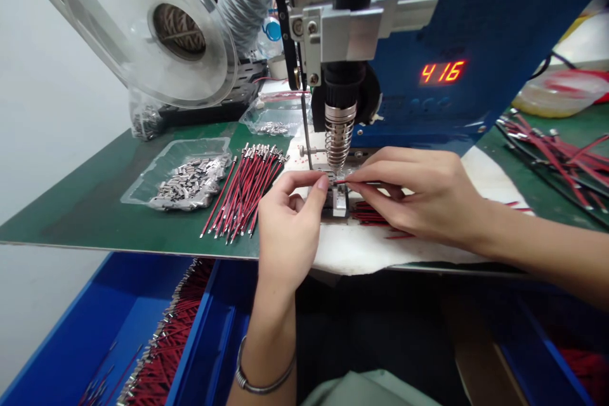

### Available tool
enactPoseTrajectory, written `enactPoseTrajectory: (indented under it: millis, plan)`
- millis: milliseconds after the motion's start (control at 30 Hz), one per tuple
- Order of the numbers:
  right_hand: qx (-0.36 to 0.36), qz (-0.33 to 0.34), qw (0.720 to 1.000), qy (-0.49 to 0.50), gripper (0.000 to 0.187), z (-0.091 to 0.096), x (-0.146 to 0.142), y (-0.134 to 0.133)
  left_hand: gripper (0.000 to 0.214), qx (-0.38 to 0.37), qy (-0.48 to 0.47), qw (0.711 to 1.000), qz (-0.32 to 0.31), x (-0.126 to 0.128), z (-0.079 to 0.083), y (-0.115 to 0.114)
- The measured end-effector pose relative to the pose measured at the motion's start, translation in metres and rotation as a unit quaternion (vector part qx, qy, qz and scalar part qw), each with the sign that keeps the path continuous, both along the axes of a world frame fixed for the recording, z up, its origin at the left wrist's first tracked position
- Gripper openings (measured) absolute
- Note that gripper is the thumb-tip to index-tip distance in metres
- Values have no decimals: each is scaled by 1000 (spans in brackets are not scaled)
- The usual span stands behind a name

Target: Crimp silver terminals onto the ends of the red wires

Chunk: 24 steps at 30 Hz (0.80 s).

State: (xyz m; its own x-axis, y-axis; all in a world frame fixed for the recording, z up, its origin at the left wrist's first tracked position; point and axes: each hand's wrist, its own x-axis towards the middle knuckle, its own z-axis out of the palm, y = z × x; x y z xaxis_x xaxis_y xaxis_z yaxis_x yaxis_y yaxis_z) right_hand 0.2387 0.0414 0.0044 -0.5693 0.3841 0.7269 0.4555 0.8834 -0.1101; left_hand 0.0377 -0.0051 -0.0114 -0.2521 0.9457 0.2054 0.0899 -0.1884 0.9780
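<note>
My right hand pinches a short red wire, whose end lies at a small metal fixture under the soldering machine's spring-wrapped tip. From the other side, my left hand reaches the same fixture with thumb and forefinger closed; what sits between them is too small to make out. Beneath my right hand, more red and black wires lie on a white cloth. To the left of my left hand is a pile of red and black wires with metal connectors.
A clear plastic tray holds loose metal connectors; a second tray stands behind. The blue machine housing reads 416. Further wires lie at right. Below the table edge, a blue bin holds many wires. A clear reel hangs upper left.
</note>
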Motion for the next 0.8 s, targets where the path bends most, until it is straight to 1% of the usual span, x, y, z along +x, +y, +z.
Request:
enactPoseTrajectory:
  millis: [600,800]
  plan:
    - [3,5,1000,8,18,1,1,0,18,-7,-4,1000,-9,-2,-4,0]
    - [-1,0,1000,10,17,-1,2,1,18,-1,2,1000,-2,-1,-3,1]
